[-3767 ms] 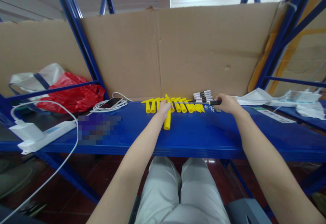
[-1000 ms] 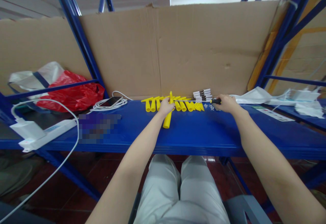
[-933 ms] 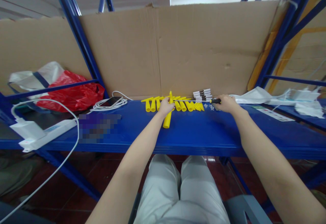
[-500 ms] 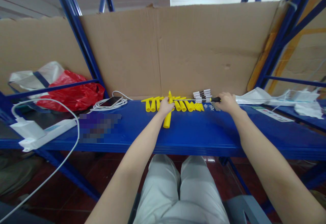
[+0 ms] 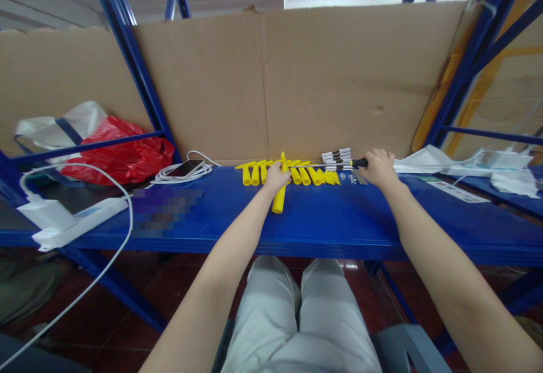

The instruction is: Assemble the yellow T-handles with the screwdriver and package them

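My left hand (image 5: 276, 177) is closed on a yellow tool part (image 5: 279, 200), whose wide tube end points toward me. In my right hand (image 5: 379, 167) is the black handle of a long screwdriver (image 5: 360, 162); its thin shaft runs left to the yellow part, where the tip is too small to make out. Several yellow parts (image 5: 305, 176) lie in a row behind and beside my left hand. Right of them are small yellow pieces (image 5: 330, 178) and tiny metal pieces (image 5: 352, 179). White and black sticks (image 5: 336, 156) lie stacked near the cardboard.
A blue shelf top (image 5: 331, 220) carries everything, with a cardboard wall (image 5: 322, 78) behind. At left are a red bag (image 5: 123, 149), a coiled white cable (image 5: 182, 176) and a power strip (image 5: 85, 223). White wrapping (image 5: 424, 161) and a printed sheet (image 5: 458, 190) lie at right.
My right hand and the screwdriver handle have shifted slightly up, and the fingers sit a little differently on the handle. My left hand and the yellow part look unmoved.
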### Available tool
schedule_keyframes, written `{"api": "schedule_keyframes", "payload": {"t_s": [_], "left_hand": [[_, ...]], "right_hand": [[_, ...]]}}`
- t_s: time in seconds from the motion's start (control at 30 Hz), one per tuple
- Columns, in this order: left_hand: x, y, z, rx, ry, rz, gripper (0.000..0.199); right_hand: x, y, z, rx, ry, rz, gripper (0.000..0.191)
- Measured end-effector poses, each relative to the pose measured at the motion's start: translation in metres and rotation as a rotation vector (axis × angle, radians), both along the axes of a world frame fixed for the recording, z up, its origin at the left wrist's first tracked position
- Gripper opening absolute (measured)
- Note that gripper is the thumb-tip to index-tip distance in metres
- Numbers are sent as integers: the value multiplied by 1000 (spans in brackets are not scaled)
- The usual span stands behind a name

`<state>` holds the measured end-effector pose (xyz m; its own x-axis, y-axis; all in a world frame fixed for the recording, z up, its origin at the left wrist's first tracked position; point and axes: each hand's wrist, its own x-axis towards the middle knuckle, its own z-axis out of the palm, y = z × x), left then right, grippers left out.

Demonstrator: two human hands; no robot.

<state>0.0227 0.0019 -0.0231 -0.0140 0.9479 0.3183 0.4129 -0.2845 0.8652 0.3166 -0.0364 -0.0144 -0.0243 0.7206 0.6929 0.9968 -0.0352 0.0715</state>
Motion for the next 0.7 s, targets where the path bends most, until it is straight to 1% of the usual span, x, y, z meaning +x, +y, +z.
{"api": "schedule_keyframes", "payload": {"t_s": [0.1, 0.2, 0.33, 0.43, 0.53, 0.7], "left_hand": [[0, 1, -1, -4, 24, 14, 17], [0, 2, -1, -7, 41, 23, 18], [0, 1, 0, 4, 56, 28, 15], [0, 0, 0, 19, 62, 31, 14], [0, 0, 0, 27, 49, 32, 13], [-2, 4, -2, 42, 73, 58, 12]], "right_hand": [[-1, -3, 1, -30, 8, -6, 26], [-5, -6, 4, -60, 30, -46, 25], [-10, -9, 6, -148, 80, -127, 26], [-11, -8, 6, -213, 89, -153, 29], [-8, -5, 4, -236, 66, -129, 30], [-2, -1, 1, -249, 23, -34, 36]]}}
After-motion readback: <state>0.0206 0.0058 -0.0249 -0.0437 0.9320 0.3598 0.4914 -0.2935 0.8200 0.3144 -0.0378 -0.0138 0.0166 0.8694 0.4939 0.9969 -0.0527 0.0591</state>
